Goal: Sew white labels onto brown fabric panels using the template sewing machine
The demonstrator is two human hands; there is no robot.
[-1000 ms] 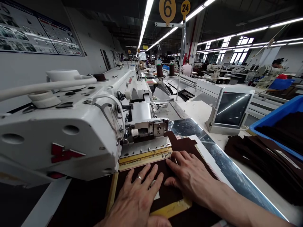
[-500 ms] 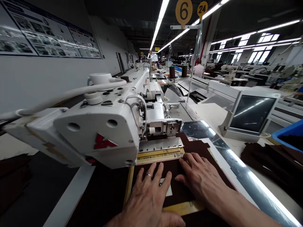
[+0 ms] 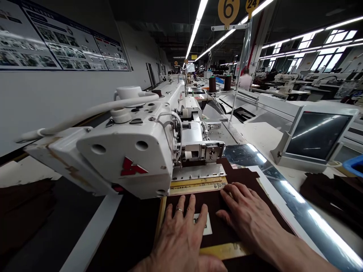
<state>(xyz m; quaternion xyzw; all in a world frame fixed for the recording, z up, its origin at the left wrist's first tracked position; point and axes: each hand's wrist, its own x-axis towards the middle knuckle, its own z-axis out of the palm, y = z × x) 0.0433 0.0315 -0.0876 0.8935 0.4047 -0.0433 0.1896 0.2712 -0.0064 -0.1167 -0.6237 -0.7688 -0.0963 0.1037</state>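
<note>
My left hand point(image 3: 181, 230) lies palm down with fingers spread on a dark brown fabric piece point(image 3: 213, 200). Its index finger partly covers a small white label point(image 3: 208, 227) with dark print. To the right, my right hand point(image 3: 248, 213) rests on the same fabric, thumb apart and fingertips near the handwritten marks on a yellowish template strip point(image 3: 198, 188). Another yellow strip point(image 3: 224, 250) runs along the near side, between the hands. Just beyond my fingers, the metal clamp plate point(image 3: 201, 172) of a white sewing machine point(image 3: 124, 151) sits over the template's far edge.
A screen on a stand point(image 3: 317, 136) is at the right, with dark fabric pieces point(image 3: 326, 200) and a blue bin point(image 3: 354, 166) nearby. More dark fabric point(image 3: 25, 219) lies at the left. Two brown thread cones point(image 3: 212, 84) stand farther back. A person point(image 3: 245, 81) is in the distance.
The view has swung slightly left, so everything appears shifted right. Both hands stay on the fabric, and a little more of the white label shows beside my left index finger.
</note>
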